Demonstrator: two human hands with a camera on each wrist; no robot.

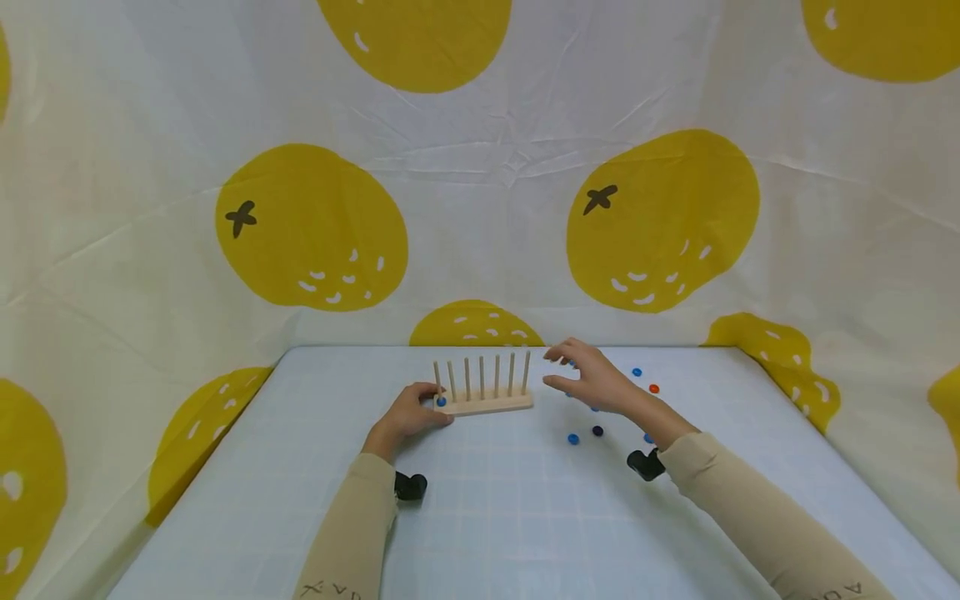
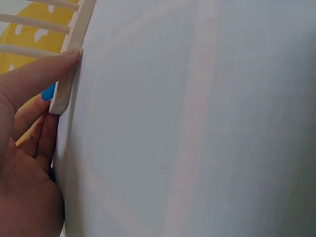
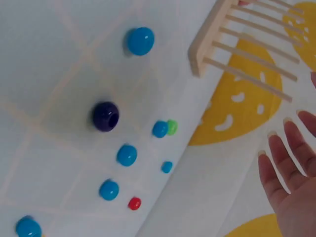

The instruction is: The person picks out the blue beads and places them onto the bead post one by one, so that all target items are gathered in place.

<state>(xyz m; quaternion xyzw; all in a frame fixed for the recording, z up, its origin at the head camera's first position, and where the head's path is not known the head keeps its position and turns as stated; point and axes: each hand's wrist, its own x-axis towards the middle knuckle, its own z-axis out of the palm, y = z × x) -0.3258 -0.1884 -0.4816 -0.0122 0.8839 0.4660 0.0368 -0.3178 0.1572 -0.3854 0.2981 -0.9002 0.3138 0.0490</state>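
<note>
A wooden peg rack [image 1: 491, 406] with a row of several upright pegs stands on the table. My left hand [image 1: 409, 412] grips its left end, thumb at the front side and fingers behind. One blue bead [image 1: 441, 402] sits at the foot of the leftmost peg, partly covered by the thumb in the left wrist view. My right hand [image 1: 591, 381] hovers to the right of the rack, fingers spread and slightly bent, holding nothing. Below and around it lie loose beads: a dark purple bead [image 3: 105, 116], several blue ones, a red bead [image 3: 134, 203] and a green bead [image 3: 172, 127].
The pale checked table [image 1: 480, 517] ends at a back edge just behind the rack. A white curtain [image 1: 487, 225] printed with yellow fruit hangs behind and along both sides. Another blue bead [image 1: 637, 372] lies toward the back right.
</note>
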